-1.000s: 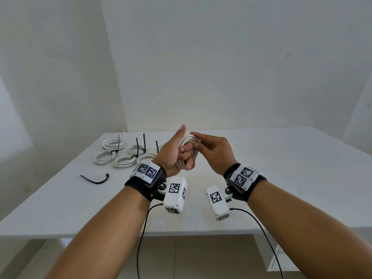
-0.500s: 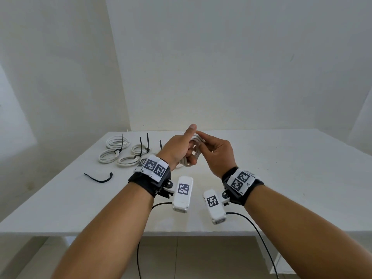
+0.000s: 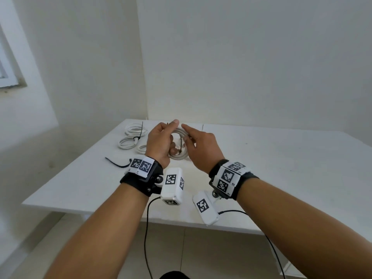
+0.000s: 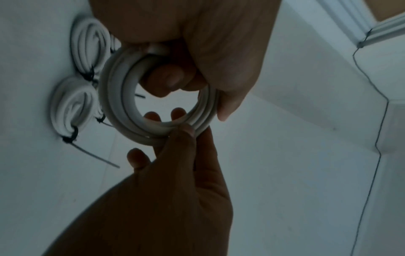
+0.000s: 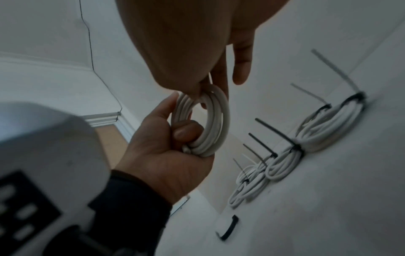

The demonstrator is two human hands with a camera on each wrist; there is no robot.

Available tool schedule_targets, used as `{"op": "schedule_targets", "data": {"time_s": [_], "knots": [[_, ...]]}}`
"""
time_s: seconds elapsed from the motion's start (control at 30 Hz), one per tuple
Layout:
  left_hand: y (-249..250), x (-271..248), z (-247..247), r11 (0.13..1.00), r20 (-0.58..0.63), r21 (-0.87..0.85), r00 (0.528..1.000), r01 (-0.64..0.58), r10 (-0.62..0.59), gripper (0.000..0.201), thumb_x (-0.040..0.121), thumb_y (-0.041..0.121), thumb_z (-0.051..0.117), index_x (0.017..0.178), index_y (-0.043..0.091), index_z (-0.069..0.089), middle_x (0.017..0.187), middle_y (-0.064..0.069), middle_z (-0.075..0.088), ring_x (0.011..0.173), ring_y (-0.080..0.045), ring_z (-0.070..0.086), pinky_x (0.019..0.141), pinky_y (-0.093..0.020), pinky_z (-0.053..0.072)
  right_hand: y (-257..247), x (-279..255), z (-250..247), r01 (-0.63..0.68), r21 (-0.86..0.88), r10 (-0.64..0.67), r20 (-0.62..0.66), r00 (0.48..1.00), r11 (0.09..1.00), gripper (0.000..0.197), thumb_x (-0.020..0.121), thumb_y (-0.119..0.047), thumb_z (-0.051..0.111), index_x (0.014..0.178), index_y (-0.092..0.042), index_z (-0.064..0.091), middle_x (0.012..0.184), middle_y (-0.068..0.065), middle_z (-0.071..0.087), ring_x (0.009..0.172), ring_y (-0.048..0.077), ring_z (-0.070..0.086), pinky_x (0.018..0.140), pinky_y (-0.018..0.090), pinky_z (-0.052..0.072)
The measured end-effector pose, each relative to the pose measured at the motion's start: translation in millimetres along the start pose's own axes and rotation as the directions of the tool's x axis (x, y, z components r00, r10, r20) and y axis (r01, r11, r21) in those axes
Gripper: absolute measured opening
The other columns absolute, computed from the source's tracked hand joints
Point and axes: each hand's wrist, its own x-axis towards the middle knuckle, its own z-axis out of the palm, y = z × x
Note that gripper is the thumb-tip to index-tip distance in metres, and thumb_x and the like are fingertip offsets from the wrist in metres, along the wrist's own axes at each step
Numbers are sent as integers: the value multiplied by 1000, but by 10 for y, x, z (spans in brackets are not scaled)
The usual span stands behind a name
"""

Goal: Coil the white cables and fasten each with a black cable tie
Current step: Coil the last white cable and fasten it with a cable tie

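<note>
Both hands have lifted the white coil (image 3: pixel 179 142) and turned it open-faced; left hand (image 3: pixel 161 142) clenches its rim, right hand (image 3: pixel 202 149) pinches it. Next, likely, the loose black tie (image 3: pixel 117 163) on the counter (image 3: pixel 281 168).

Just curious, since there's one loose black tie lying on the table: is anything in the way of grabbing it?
Nothing visible. The loose tie lies alone on the table, apart from the tied coils. But the left hand grips the new coil and the right hand pinches it, so neither is free.
</note>
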Motion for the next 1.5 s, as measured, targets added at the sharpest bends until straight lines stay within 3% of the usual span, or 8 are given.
{"op": "schedule_targets", "data": {"time_s": [0.17, 0.3, 0.4, 0.7, 0.83, 1.0, 1.2, 1.5], "knots": [[74, 121, -714, 1000, -182, -18, 983, -9, 6, 31, 90, 23, 68, 73, 22, 41, 56, -2, 30, 36, -12, 26, 37, -17, 23, -356, 230, 386, 3, 6, -4, 221, 975, 1000, 35, 98, -17, 52, 131, -16, 64, 119, 5, 71, 106, 19, 66, 91, 24, 49], [221, 154, -1437, 996, -342, -95, 939, -4, -28, 26, 91, 20, 62, 77, 20, 41, 48, 2, 23, 34, -12, 22, 39, -14, 23, -474, 418, 832, -71, -69, 91, 347, 933, 995, 23, 93, -22, 58, 100, -13, 78, 100, 4, 74, 90, 19, 66, 79, 20, 44], [281, 112, -1852, 995, -423, -103, 905, -7, -37, 25, 90, 21, 63, 78, 19, 41, 50, 2, 22, 35, -13, 22, 40, -15, 24, -601, 521, 1257, -30, -155, 96, 436, 895, 988, 19, 89, -22, 62, 88, -10, 78, 91, 7, 75, 89, 24, 68, 79, 29, 54], [261, 37, -2338, 989, -505, -144, 860, -6, -68, 28, 88, 21, 66, 76, 17, 41, 49, 2, 23, 35, -13, 23, 40, -17, 25, -704, 740, 2000, 1, -328, 202, 586, 785, 945, 38, 81, -32, 78, 107, -5, 70, 102, 11, 71, 95, 26, 68, 84, 37, 59], [250, 59, -2299, 986, -501, -167, 861, 1, -86, 28, 87, 22, 67, 76, 17, 42, 50, 2, 23, 35, -13, 24, 40, -17, 25, -623, 737, 2000, 10, -343, 211, 601, 771, 939, 24, 83, -18, 71, 103, -5, 72, 101, 11, 72, 92, 27, 69, 82, 37, 60], [209, 93, -2072, 983, -431, -174, 893, 61, -131, 28, 87, 25, 66, 76, 18, 42, 49, 4, 21, 40, -13, 21, 43, -20, 23, -533, 682, 1653, -87, -268, 230, 566, 791, 959, 16, 85, -10, 60, 85, -4, 74, 78, 7, 76, 74, 20, 75, 66, 30, 61], [83, 119, -1463, 979, -292, -155, 941, 130, -171, 24, 89, 24, 65, 78, 19, 44, 49, 5, 20, 39, -12, 19, 42, -19, 19, -125, 441, 889, -234, -160, 278, 362, 890, 959, 25, 88, -22, 60, 69, -10, 70, 61, 1, 72, 48, 7, 66, 52, 20, 55], [-342, 145, -2, 982, 49, -50, 983, 180, -177, 30, 92, 20, 64, 73, 23, 41, 47, 7, 22, 38, -9, 19, 38, -18, 19, 630, 123, -415, -396, 133, 403, -35, 914, 909, 2, 82, -9, 66, 81, -9, 67, 64, 5, 72, 45, 5, 63, 48, 19, 52]]}}
